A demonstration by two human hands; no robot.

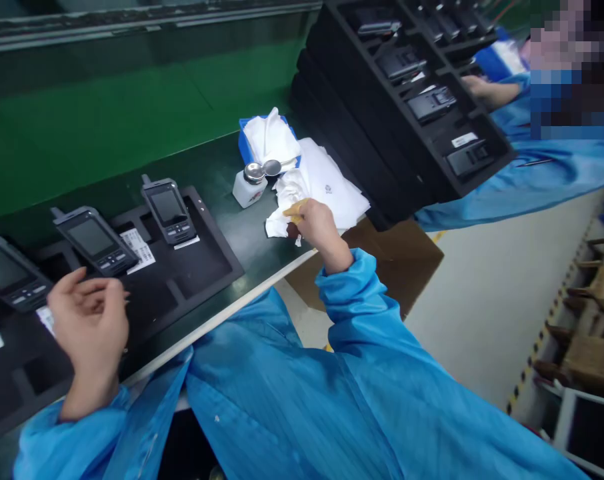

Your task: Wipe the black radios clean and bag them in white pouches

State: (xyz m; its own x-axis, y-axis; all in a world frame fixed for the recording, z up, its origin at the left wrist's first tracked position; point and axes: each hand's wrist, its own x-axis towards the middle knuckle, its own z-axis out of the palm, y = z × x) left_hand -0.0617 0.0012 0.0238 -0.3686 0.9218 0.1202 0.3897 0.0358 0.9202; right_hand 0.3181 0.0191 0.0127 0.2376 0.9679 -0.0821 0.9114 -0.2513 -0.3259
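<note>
My left hand [89, 327] hovers over the near edge of a black foam tray [212, 250], its fingers loosely curled and apart with nothing visible in them. Just beyond it lies a handheld device [93, 239] with a stubby antenna, screen and keys. Similar devices, one to its right [169, 210] and one to its left [12, 273], rest in the tray with white labels beside them. My right hand [318, 223] is closed over crumpled white tissue [289, 190]. At its fingertips shows a yellowish-tan piece [295, 211], either a finger cover or something pinched; I cannot tell.
A white bottle [249, 190] with its metal lid raised stands by a blue bin [245, 143] of white cloths. White bags [327, 187] lie beside stacked black trays [352, 113] holding devices. A co-worker's hand [477, 87] is beyond the stack. A cardboard box [402, 260] sits below the bench.
</note>
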